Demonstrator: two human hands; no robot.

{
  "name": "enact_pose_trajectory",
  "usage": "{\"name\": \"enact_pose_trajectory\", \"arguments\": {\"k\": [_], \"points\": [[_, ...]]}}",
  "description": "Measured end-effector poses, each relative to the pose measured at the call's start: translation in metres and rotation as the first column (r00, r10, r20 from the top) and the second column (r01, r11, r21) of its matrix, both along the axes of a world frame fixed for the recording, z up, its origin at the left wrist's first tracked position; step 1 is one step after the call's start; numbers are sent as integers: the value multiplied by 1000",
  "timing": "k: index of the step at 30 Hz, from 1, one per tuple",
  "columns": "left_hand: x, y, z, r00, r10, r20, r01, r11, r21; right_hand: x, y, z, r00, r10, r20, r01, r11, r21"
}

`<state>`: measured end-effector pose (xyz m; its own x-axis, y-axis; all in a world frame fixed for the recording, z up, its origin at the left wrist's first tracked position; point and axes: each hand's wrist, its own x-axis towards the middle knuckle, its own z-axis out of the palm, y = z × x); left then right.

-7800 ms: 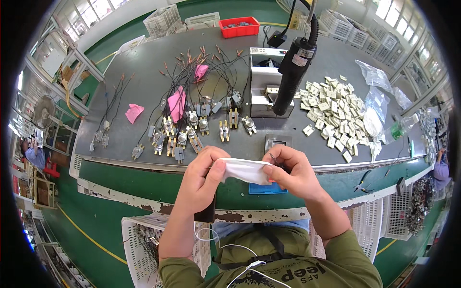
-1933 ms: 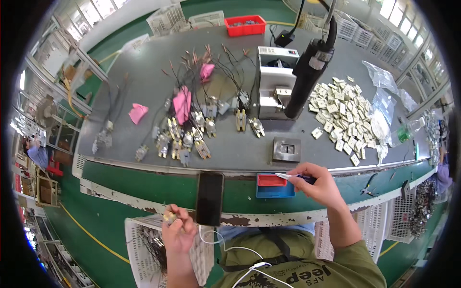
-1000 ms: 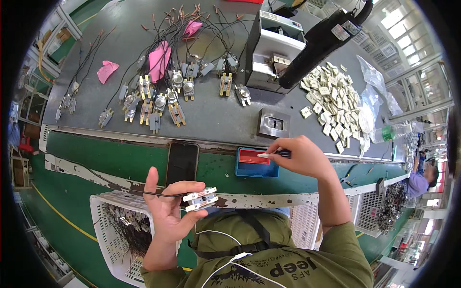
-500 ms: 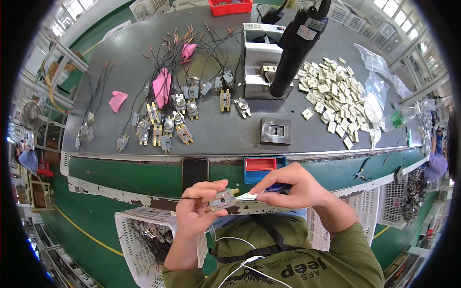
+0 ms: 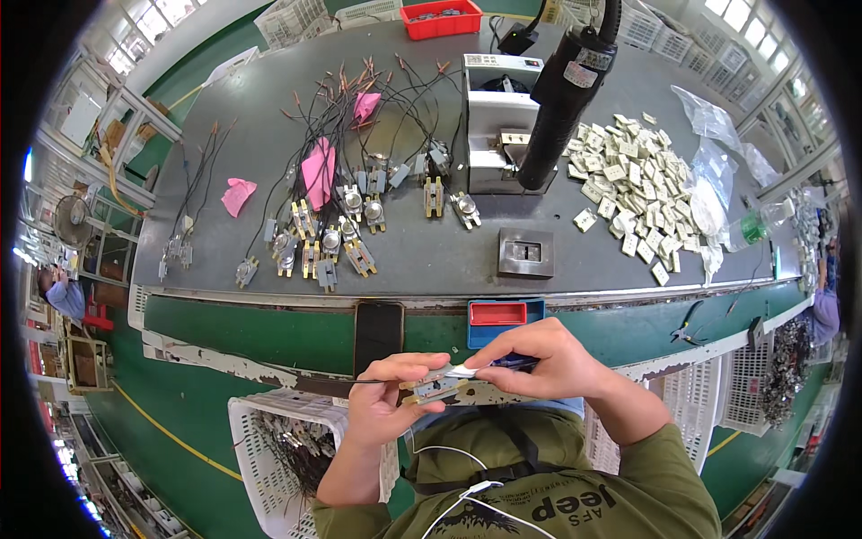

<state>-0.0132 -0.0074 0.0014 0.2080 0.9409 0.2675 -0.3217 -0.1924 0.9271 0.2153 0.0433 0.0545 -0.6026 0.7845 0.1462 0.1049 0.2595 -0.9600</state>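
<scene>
Grey plastic and brass-coloured metal make up the switch component [image 5: 437,389] that the left hand [image 5: 384,395] has clasped in its grip, thumb below and fingers above, in front of the green ledge [image 5: 269,328]. The right hand [image 5: 552,364] pinches a folded white cloth [image 5: 462,370], its tip touching the component's upper side. Beyond the hands, a smartphone [image 5: 378,328] lies left of a blue tray [image 5: 485,338] holding a red tray [image 5: 498,313]. On the dark bench [image 5: 431,265], similar components [image 5: 324,247] cluster left of a steel block [image 5: 526,253]; cream-coloured blocks [image 5: 633,184] are heaped to its right.
</scene>
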Motion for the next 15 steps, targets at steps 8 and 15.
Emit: {"name": "enact_pose_trajectory", "arguments": {"k": [8,15], "points": [[2,0,1,997,-37,70,38,999,-3,1,-2,5,997,49,-59,-54,995,-84],[3,2,2,998,-30,54,31,999,-15,2,-2,9,999,35,-32,-41,975,-216]]}}
